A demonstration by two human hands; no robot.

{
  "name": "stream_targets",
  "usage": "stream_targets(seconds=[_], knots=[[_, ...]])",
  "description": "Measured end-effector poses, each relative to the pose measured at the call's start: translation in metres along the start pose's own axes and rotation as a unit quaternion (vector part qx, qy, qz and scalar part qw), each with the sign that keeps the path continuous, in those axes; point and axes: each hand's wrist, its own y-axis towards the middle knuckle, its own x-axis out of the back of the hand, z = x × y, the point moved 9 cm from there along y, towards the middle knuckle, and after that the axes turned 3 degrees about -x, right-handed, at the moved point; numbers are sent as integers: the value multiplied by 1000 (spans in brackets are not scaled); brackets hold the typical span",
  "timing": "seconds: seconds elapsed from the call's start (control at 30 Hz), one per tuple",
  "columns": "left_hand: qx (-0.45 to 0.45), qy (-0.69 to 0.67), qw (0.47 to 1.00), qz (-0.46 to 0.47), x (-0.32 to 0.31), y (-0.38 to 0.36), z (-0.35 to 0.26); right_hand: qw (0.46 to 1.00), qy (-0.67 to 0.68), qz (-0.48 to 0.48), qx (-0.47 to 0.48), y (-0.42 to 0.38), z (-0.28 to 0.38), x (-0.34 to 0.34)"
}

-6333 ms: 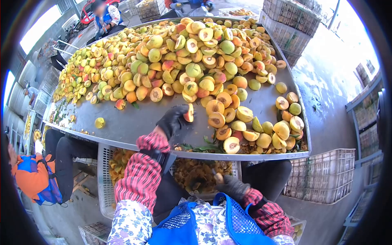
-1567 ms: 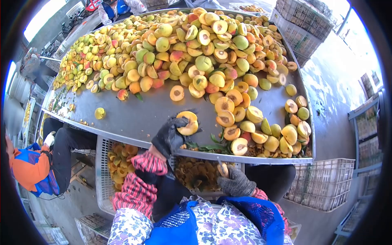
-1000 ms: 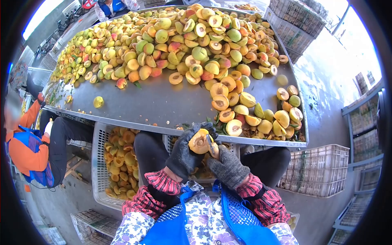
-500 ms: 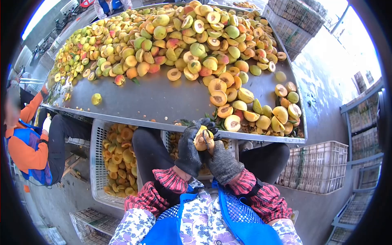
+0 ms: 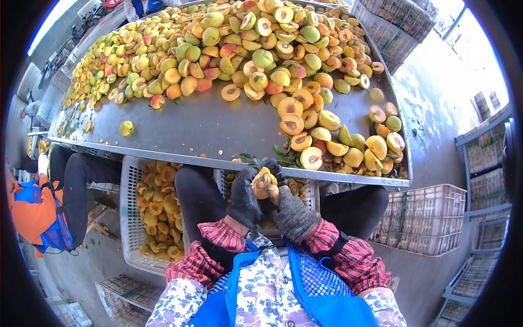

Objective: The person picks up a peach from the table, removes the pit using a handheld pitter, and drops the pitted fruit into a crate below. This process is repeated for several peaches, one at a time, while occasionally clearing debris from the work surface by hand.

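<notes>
My left hand (image 5: 243,197), in a dark glove, is closed around a yellow peach half (image 5: 261,186) just off the table's front edge. The peach's cut face points up toward me. Pressed close on its right side is my right hand (image 5: 295,211), in a grey glove with fingers curled. A thin dark piece shows between the right fingers and the fruit; its kind is too small to make out. Below the hands, a crate (image 5: 220,182) of peach halves sits between my knees, partly hidden. Nearest on the table are loose peach halves (image 5: 311,158).
A large heap of peaches (image 5: 218,60) covers the back of the metal table (image 5: 185,131). A white crate (image 5: 129,218) of halves stands left of my leg, another crate (image 5: 419,220) at right. A co-worker in orange (image 5: 35,215) sits at left; another person (image 5: 143,7) is at the far side.
Both hands have shifted slightly left with the peach half, which is turned a little. The co-worker at left has leaned lower and toward the table.
</notes>
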Motion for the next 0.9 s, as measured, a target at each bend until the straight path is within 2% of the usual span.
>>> stream_targets(seconds=[0.07, 0.17, 0.3, 0.37, 0.4, 0.43, 0.5, 0.57, 0.7, 0.8, 0.9], knots=[[-24, 23, 999, 1, -2, -5, -5, 999, -26, 25, -13, 1, -2, -3], [-59, 222, 972, -42, 14, -6, -7, 998, -47, 45, -24, 4, -7, -10], [-112, 270, 955, -56, 17, -6, -13, 994, -100, 14, 41, 8, -7, -16], [-106, 277, 954, -46, 4, -14, -21, 998, -40, 39, 27, 5, -8, -15], [-99, 344, 934, -21, 8, -10, -20, 998, -9, 51, 22, 5, -6, -14], [-92, 409, 908, 4, 15, -6, -20, 998, -19, 64, 8, 4, -6, -15], [-85, 449, 889, 22, 18, -3, -18, 995, -37, 90, -20, 2, -8, -21], [-87, 399, 913, 8, 12, -5, -21, 997, -32, 74, 0, 4, -7, -20], [-126, 506, 852, 46, 0, -6, -31, 996, -15, 80, 46, 8, -1, -22], [-162, 548, 818, 73, -6, -10, -35, 993, -6, 108, 43, 5, 2, -21], [-192, 627, 748, 99, -10, -10, -36, 994, -50, 93, -26, 8, -8, -26]])
